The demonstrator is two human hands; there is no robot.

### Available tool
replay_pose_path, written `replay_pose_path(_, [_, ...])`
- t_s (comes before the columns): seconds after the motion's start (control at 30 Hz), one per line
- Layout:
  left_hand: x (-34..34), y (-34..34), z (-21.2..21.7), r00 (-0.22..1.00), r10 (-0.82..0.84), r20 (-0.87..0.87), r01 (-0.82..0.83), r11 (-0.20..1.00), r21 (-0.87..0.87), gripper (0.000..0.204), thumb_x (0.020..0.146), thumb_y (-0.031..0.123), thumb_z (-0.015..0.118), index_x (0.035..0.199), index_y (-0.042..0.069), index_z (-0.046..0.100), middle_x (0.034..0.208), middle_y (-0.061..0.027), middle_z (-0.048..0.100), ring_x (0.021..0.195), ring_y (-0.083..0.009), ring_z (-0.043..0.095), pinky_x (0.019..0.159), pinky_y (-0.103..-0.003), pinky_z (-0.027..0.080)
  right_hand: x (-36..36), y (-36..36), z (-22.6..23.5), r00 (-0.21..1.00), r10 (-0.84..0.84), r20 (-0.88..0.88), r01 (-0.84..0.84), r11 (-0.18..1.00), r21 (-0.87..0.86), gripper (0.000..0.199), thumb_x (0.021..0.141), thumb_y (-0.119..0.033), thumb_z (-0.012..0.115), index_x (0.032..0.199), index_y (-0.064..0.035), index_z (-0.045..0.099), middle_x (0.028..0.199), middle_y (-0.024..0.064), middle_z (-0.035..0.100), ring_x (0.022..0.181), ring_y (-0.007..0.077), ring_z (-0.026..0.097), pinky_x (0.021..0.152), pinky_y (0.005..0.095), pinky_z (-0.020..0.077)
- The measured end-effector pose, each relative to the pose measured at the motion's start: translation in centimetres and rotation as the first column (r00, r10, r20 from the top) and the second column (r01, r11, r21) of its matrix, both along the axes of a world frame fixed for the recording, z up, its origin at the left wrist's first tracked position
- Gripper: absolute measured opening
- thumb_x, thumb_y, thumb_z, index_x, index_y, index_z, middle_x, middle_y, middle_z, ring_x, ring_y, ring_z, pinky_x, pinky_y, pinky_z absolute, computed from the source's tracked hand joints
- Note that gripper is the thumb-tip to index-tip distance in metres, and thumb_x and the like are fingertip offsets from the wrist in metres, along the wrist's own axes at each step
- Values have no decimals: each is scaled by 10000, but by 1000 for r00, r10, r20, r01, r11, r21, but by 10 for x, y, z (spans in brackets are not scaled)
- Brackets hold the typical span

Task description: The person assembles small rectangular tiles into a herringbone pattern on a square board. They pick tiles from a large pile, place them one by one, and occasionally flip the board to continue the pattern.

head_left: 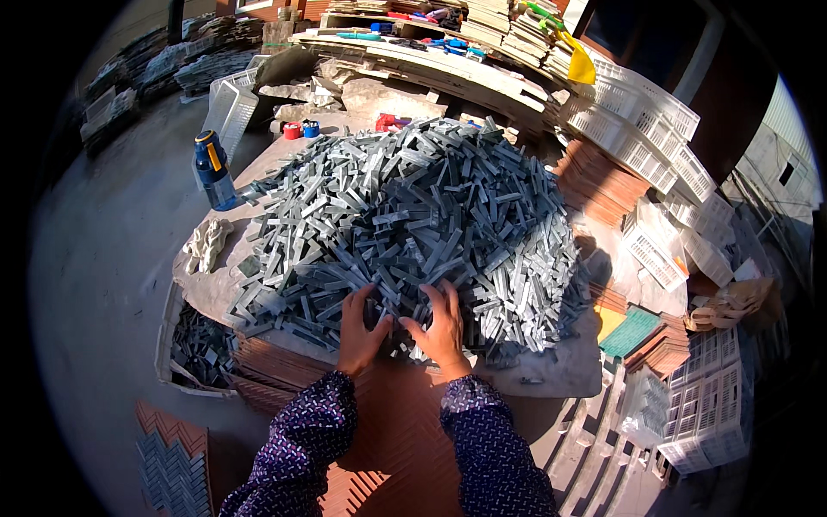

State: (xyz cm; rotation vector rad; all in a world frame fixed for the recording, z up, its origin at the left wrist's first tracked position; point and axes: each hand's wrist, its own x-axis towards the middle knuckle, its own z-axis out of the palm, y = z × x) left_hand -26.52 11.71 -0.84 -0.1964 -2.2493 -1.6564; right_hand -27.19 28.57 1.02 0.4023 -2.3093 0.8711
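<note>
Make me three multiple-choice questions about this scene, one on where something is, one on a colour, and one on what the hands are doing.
1. Where is the bottle relative to the heap of grey strips?
A. At its left edge
B. At its right edge
C. On top of it

2. What colour are the crates stacked at the right?
A. Black
B. White
C. Green

3. What are the left hand and right hand doing?
A. Hanging clear of the heap
B. Holding the bottle
C. Resting on the heap's near edge, fingers spread

Answers: 1 A, it stands beside the heap's left side. 2 B, their lattice walls are white. 3 C, both hands lie on the strips.
</note>
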Motion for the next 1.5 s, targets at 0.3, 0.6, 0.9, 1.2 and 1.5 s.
replay_pose_path(0.3, [5, -8, 3, 967, -249, 62, 230, 948, 218, 566, 732, 140, 693, 1271, 131, 524, 1262, -144, 377, 1199, -298, 404, 1026, -352, 323, 2, 0, 5, 984, 176, -35, -179, 978, -103, 432, 713, -273, 738, 1089, -92, 626, 1119, 137, 575, 1020, 335, 545, 881, 410, 432])
replay_pose_path(0.6, [29, -7, -6, 910, -397, 117, 332, 869, 368, 583, 738, 139, 677, 1298, 103, 517, 1270, -145, 434, 1189, -281, 436, 1014, -331, 334, 20, -16, -5, 984, 160, 84, -151, 983, -109, 350, 760, -260, 697, 1039, -56, 646, 998, 130, 640, 940, 310, 581, 843, 394, 438])
replay_pose_path(0.9, [86, -15, 3, 839, -527, 139, 515, 850, 113, 508, 782, 76, 656, 1277, 109, 548, 1255, -190, 544, 1278, -270, 416, 1038, -338, 322, 101, 1, -10, 932, 262, 252, -165, 923, -348, 336, 784, -160, 680, 1084, -39, 591, 965, 148, 638, 886, 289, 620, 788, 343, 476])
replay_pose_path(1.2, [175, -25, 28, 689, -697, 198, 725, 660, -197, 260, 789, 81, 637, 1045, 34, 645, 1085, -125, 577, 1045, -327, 532, 928, -397, 424, 214, 22, 3, 847, 304, 436, -262, 952, -155, 283, 763, -214, 719, 970, -60, 603, 976, 128, 610, 902, 310, 586, 778, 377, 471])
replay_pose_path(1.5, [148, -45, 13, 939, -333, 86, 344, 903, -257, 151, 743, -15, 630, 889, 18, 644, 1074, -121, 590, 969, -317, 591, 808, -367, 491, 181, 52, 16, 889, 280, 363, -251, 960, -127, 416, 774, -106, 703, 1168, -50, 582, 1152, 144, 589, 1036, 272, 584, 882, 375, 471])
